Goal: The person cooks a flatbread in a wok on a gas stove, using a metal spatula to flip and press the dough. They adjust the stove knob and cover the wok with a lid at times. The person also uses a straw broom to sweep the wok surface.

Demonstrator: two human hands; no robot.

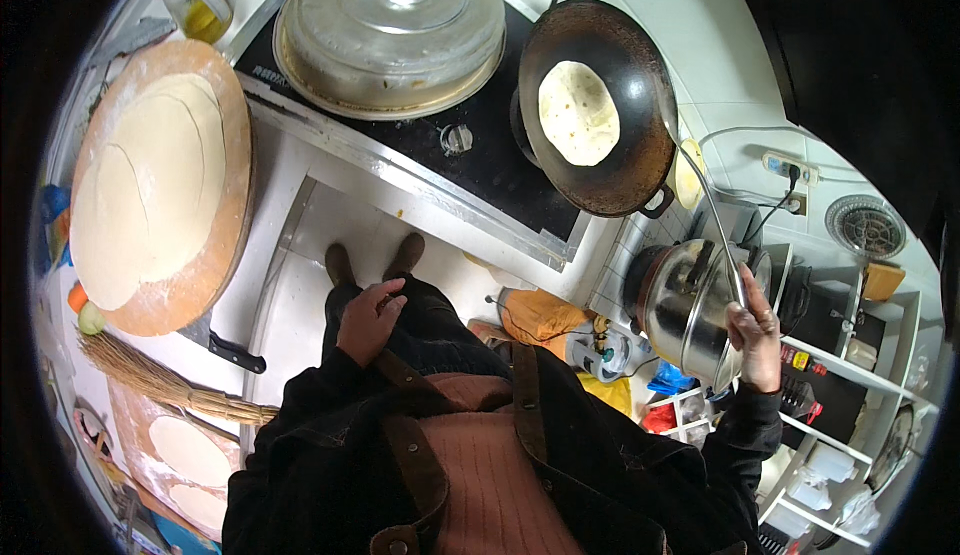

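My right hand [757, 333] grips the handle of a long metal cooking utensil [711, 189]. Its far end reaches the right side of a dark wok [643, 142], where its shape is hard to make out. Inside the wok lies a pale round flatbread [579, 112] with a few brown spots, apart from the utensil. Holding nothing, my left hand [371, 322] hovers in front of my body with its fingers loosely apart. To the left, several flat dough rounds [157, 187] overlap on a floured round wooden board [232, 243].
A large lidded metal pot [375, 52] occupies the cooktop's [405, 138] left side. A knife [236, 352] and a straw brush [172, 382] lie below the board. More dough rounds [190, 450] rest at lower left. A steel pot [679, 307] stands near my right hand, beside white shelving [847, 367].
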